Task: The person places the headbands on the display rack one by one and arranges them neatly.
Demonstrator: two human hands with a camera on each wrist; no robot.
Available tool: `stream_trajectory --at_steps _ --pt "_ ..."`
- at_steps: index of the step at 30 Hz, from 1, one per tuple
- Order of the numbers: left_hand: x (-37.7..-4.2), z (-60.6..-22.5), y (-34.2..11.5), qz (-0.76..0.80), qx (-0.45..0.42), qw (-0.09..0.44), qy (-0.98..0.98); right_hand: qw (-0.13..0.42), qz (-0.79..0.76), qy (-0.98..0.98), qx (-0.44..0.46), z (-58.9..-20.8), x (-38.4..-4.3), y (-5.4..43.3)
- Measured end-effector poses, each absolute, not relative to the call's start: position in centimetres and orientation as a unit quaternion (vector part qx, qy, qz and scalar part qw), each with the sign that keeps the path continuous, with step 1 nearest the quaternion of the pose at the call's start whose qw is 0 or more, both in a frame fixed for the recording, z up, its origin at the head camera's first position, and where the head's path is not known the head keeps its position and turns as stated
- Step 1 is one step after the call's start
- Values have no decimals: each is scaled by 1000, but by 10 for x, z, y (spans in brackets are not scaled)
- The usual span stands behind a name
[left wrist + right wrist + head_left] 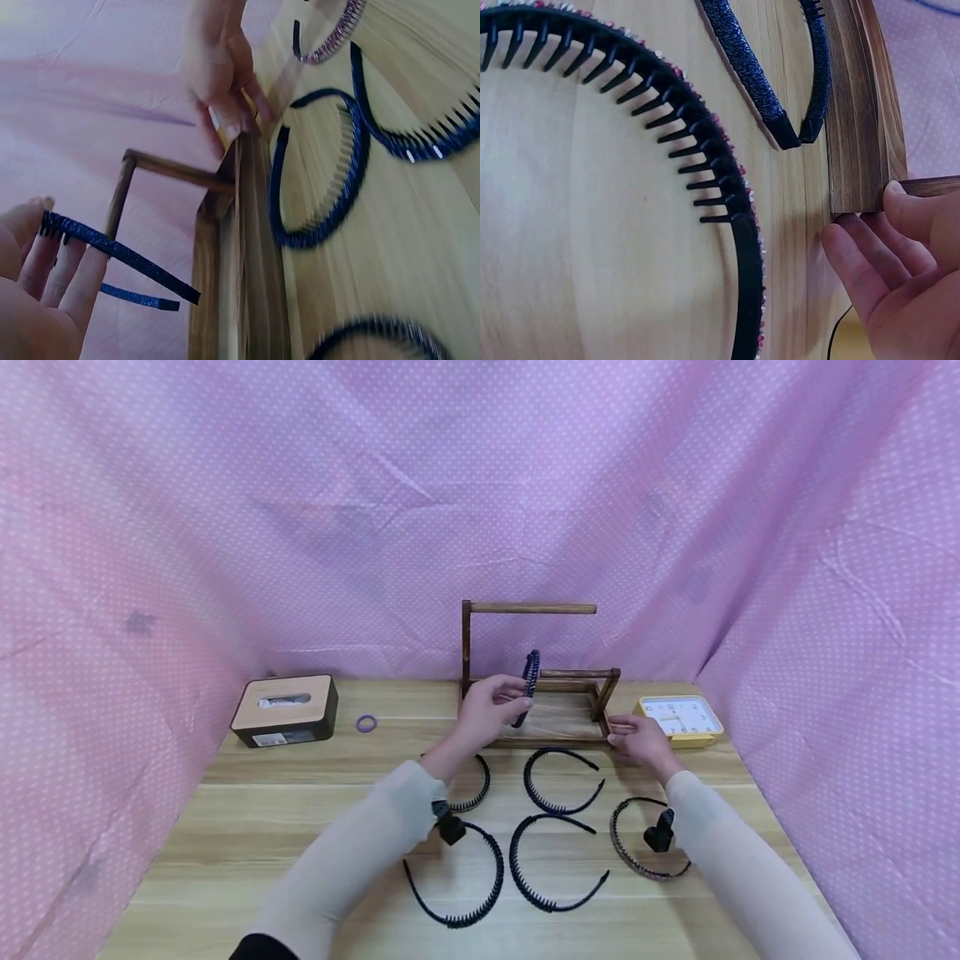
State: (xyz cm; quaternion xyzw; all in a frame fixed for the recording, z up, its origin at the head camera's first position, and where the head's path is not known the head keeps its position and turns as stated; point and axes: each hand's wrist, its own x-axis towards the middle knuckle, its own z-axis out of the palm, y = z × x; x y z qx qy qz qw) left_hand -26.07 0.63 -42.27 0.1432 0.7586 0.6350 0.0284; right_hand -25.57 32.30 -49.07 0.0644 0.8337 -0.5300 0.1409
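dark blue and toothed, the headband (pixel 531 677) sat pinched in the left hand (pixel 486 712) beside the free end of the lower bar (pixel 573 674), right hand (pixel 643 743) gripping the wooden rack's (pixel 551 743) corner, and, careful, a skewed nudge could have snagged it and tipped everything!

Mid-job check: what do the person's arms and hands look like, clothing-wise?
The left hand and right hand are ungloved. The left sleeve and right sleeve are long, plain and off-white. Each wrist carries a small black boxy device. A black patch borders the left sleeve; I can't tell what it is.
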Motion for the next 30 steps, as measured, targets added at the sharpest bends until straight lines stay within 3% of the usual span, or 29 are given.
stream_trajectory --at_steps 22,30 --pt "-286 -425 131 709 49 54 701 130 -515 845 61 -495 -259 327" --pt "-286 -430 156 684 11 55 727 125 -510 849 61 -497 -261 327"
